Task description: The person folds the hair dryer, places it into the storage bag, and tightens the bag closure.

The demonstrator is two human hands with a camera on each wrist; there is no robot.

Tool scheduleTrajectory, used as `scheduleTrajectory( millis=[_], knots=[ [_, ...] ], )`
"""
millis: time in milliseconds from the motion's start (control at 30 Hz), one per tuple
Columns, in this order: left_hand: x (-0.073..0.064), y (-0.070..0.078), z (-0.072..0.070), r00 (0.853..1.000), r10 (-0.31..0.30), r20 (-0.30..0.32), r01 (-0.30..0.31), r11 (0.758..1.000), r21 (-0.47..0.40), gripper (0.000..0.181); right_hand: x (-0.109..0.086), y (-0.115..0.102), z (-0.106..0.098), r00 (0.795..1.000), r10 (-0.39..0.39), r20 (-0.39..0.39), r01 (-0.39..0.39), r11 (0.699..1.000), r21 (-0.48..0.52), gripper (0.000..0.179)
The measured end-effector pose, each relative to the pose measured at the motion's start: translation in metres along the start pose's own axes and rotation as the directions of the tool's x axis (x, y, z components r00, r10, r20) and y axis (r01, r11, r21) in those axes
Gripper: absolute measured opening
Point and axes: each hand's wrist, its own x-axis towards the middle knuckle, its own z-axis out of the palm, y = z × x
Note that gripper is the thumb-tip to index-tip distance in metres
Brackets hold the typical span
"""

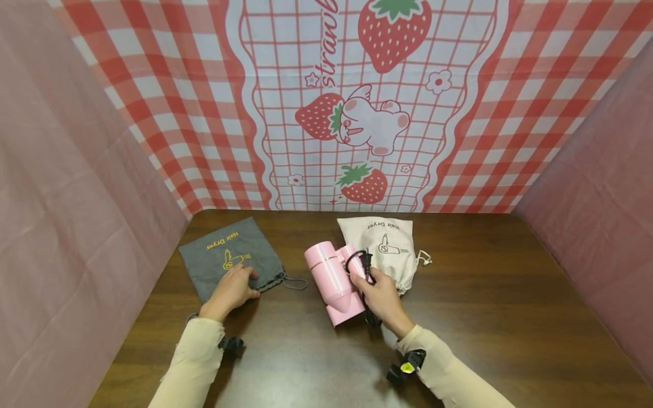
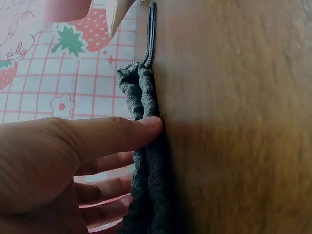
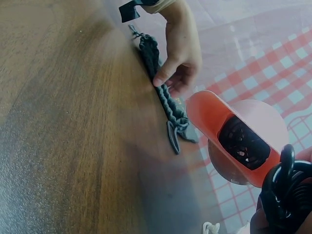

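Observation:
My right hand (image 1: 380, 294) holds a pink hair dryer (image 1: 329, 275) by its folded handle, with the black power cord (image 3: 285, 190) bundled against it. The dryer is tilted over the middle of the table, its flat nozzle (image 3: 214, 117) toward me. On the left lies a grey drawstring bag (image 1: 255, 238) printed "Hair Dryer". My left hand (image 1: 234, 290) grips its gathered mouth, the thumb (image 2: 139, 127) across the ruffled edge and the other fingers over the bag's upper side. A looped drawstring (image 1: 296, 282) sticks out from the bag's right corner.
A cream drawstring bag (image 1: 403, 260), also printed "Hair Dryer", lies behind my right hand, its white cord (image 1: 423, 258) to the right. The brown wooden table (image 1: 500, 306) meets a strawberry-patterned cloth (image 1: 367, 187) at the back. Pink cloths (image 1: 76, 187) hang at both sides.

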Motion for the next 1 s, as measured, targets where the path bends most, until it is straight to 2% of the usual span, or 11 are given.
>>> scheduleTrajectory(
  millis=[167,300,567,667,767,867,1000],
  knots=[
    [0.000,-0.004,-0.002,1.000,0.008,-0.025,-0.008,1.000,-0.013,0.025,-0.001,0.000,-0.001,1.000,0.002,0.006,-0.002,1.000,0.001,0.021],
    [0.000,-0.009,-0.002,0.998,0.036,-0.043,-0.038,0.998,-0.056,0.019,-0.002,-0.001,-0.001,1.000,0.002,0.007,-0.002,1.000,-0.003,0.022],
    [0.005,-0.017,-0.001,0.996,0.067,-0.053,-0.073,0.989,-0.127,0.012,-0.001,-0.001,-0.002,1.000,0.000,0.006,0.000,1.000,-0.010,0.021],
    [0.007,-0.017,-0.001,0.997,0.060,-0.051,-0.067,0.988,-0.137,0.013,-0.001,-0.001,-0.002,1.000,0.000,0.012,0.000,1.000,-0.002,0.021],
    [0.008,-0.016,0.000,0.998,0.026,-0.051,-0.033,0.988,-0.152,0.013,-0.002,-0.001,-0.002,1.000,0.004,0.020,-0.004,1.000,0.007,0.021],
    [0.011,-0.012,0.000,0.995,-0.003,-0.101,-0.015,0.984,-0.176,0.012,-0.002,-0.002,-0.002,1.000,0.004,0.022,-0.005,1.000,0.009,0.022],
    [0.016,-0.002,0.002,0.980,-0.013,-0.199,-0.028,0.979,-0.202,0.013,-0.003,-0.003,-0.002,0.999,0.018,0.026,-0.019,0.999,0.027,0.022]
  ],
)
